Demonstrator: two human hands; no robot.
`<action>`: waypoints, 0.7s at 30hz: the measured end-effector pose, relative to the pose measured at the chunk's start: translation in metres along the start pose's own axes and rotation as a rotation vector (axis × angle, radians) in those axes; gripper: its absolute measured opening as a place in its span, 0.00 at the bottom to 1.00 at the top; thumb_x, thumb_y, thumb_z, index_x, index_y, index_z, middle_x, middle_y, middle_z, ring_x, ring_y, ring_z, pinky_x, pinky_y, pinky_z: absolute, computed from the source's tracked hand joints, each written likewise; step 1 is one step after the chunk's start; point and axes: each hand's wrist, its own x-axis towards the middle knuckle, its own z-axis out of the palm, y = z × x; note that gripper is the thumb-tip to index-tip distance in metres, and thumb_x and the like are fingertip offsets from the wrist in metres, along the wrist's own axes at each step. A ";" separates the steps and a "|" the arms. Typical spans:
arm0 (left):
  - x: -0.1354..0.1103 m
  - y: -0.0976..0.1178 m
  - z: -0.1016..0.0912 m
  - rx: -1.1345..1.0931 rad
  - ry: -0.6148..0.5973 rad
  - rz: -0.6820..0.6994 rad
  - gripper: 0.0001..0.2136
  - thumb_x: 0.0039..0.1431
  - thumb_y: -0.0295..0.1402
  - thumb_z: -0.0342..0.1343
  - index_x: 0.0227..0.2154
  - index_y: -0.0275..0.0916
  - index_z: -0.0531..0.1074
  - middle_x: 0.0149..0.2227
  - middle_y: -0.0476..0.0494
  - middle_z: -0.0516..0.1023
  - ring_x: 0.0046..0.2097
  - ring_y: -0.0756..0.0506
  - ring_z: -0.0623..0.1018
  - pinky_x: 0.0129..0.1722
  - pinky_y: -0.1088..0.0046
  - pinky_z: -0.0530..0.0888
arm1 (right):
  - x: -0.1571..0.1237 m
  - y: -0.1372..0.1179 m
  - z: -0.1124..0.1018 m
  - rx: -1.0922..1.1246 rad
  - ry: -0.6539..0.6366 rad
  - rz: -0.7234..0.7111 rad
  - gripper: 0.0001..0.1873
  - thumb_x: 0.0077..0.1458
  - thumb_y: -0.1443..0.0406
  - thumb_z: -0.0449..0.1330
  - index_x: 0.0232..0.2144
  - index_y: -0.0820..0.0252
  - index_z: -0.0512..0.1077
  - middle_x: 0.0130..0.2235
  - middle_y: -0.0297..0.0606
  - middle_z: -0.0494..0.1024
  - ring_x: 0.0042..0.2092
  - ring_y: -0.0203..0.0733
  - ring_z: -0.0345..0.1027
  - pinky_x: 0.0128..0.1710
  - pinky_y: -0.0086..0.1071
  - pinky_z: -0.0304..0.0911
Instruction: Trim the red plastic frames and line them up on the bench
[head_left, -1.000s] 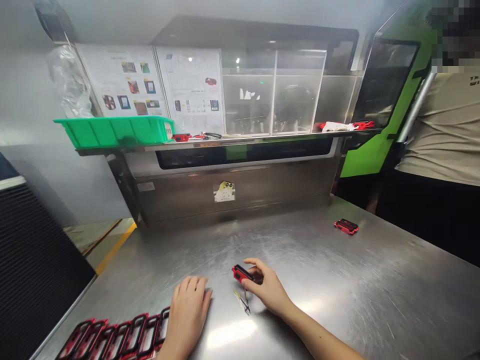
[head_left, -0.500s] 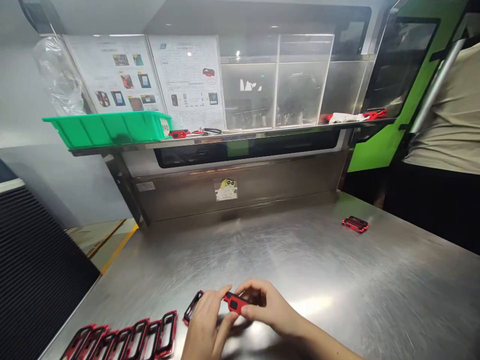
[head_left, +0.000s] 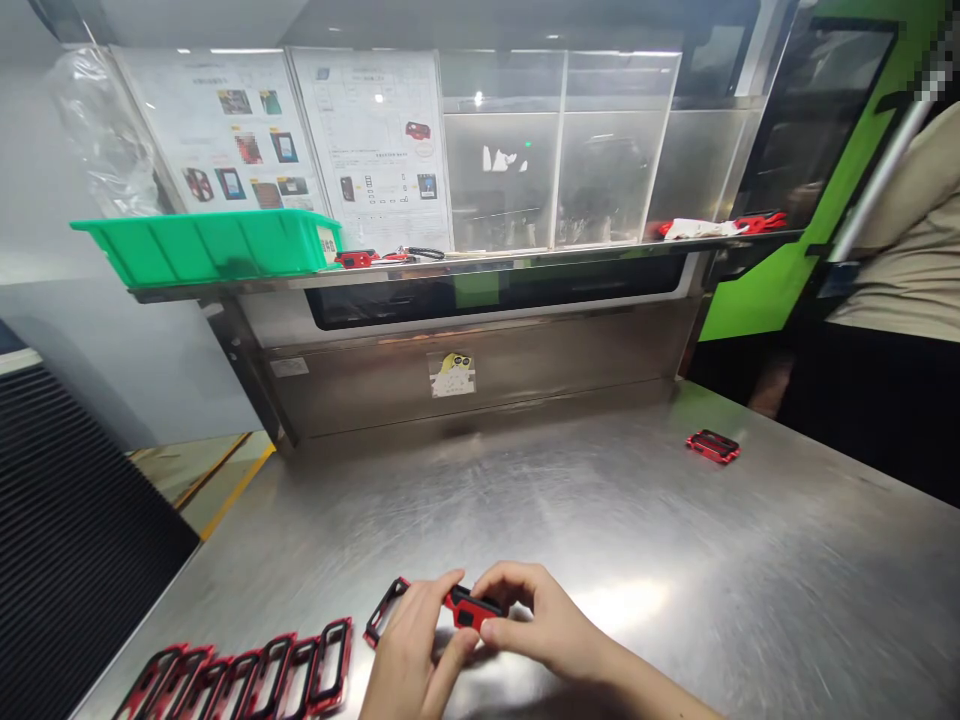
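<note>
2 bare hands are seen close together at the bottom of the head view. A small red-and-black rectangular frame (head_left: 472,608) is pinched between them, just above the brushed stainless-steel table (head_left: 600,500). Its long axis is laid roughly across the view, tilted slightly. Its left end is gripped by the fingertips of the left hand (head_left: 412,645), and its right end is closed on by the curled fingers of the right hand (head_left: 544,620). Both hands are nearly shut on it, and neither is spread open. The right hand is slightly nearer its middle.

Just beside the left hand, an open red-and-black frame (head_left: 385,612) is lying on the steel. A row of about 7 similar frames (head_left: 331,664) is laid out to the left of it, along the table's near edge. A single red-and-black frame (head_left: 712,446) is lying well apart, at the far right. A bright green plastic tray (head_left: 202,245) and printed instruction sheets (head_left: 375,145) are seen on the far shelf. A co-worker's beige shirt (head_left: 907,280) is seen at the right edge.
</note>
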 end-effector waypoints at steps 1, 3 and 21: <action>0.000 0.000 0.001 0.003 0.003 -0.001 0.17 0.58 0.45 0.49 0.47 0.45 0.68 0.40 0.44 0.78 0.41 0.43 0.76 0.40 0.68 0.72 | 0.000 0.000 0.001 -0.003 0.000 -0.002 0.12 0.44 0.62 0.63 0.32 0.62 0.74 0.30 0.36 0.74 0.31 0.40 0.64 0.33 0.31 0.60; -0.001 0.000 0.002 0.009 0.008 -0.013 0.18 0.58 0.46 0.49 0.47 0.44 0.69 0.41 0.44 0.78 0.42 0.42 0.76 0.41 0.67 0.72 | 0.000 0.001 0.002 -0.018 0.005 -0.004 0.11 0.44 0.63 0.63 0.32 0.62 0.74 0.30 0.36 0.74 0.31 0.40 0.64 0.33 0.31 0.60; 0.016 0.000 -0.012 -0.040 -0.053 -0.229 0.18 0.59 0.46 0.45 0.43 0.40 0.71 0.35 0.41 0.79 0.39 0.42 0.77 0.40 0.64 0.74 | 0.019 0.020 -0.034 -0.943 0.483 0.015 0.26 0.55 0.62 0.54 0.56 0.58 0.60 0.55 0.46 0.63 0.57 0.53 0.55 0.53 0.44 0.53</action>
